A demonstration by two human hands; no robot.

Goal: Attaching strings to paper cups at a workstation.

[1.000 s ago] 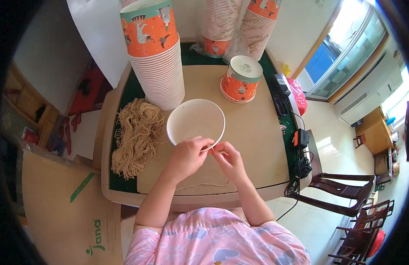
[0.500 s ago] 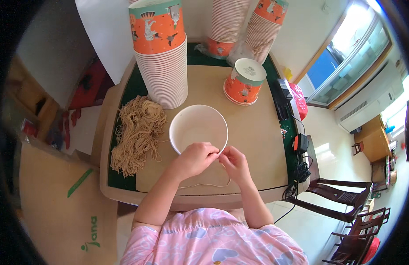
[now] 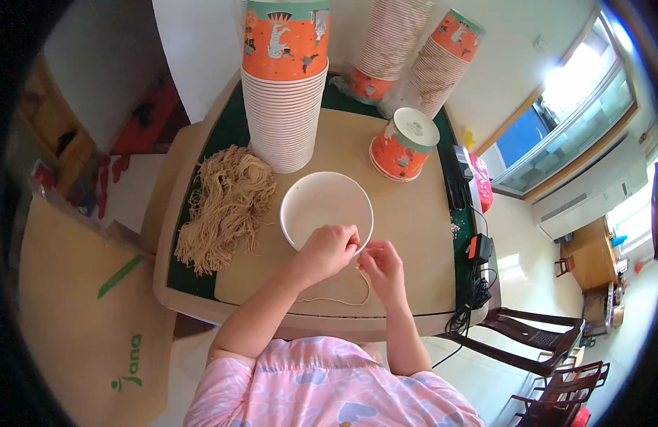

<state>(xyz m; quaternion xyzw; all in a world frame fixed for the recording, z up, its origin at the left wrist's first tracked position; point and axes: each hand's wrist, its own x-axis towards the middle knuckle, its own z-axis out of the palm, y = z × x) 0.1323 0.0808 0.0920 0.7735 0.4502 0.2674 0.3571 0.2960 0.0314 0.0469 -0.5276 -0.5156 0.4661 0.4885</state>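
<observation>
A white paper bucket (image 3: 311, 206) stands mouth up in front of me, tilted slightly toward me. My left hand (image 3: 332, 250) reaches over its near right rim, fingers curled closed inside the wall; what they pinch is hidden. Just outside that rim, my right hand (image 3: 384, 269) has thumb and fingers pinched together on a thin beige cord (image 3: 359, 304). The cord hangs below these fingertips and curves left across the brown board toward my left forearm. Left of the bucket lies a heap of loose beige cords (image 3: 222, 210).
A tall stack of orange-and-white paper buckets (image 3: 283, 121) rises behind the bucket. To the right, an upside-down orange bucket (image 3: 404, 146) stands on the brown board (image 3: 414, 242). More stacks (image 3: 446, 60) stand at the back. Black cables and an adapter (image 3: 478, 249) line the right edge.
The view has shifted, so the table things sit slightly differently in the picture. My left fingers have moved further inside the rim, and my right hand has drawn a little away from them.
</observation>
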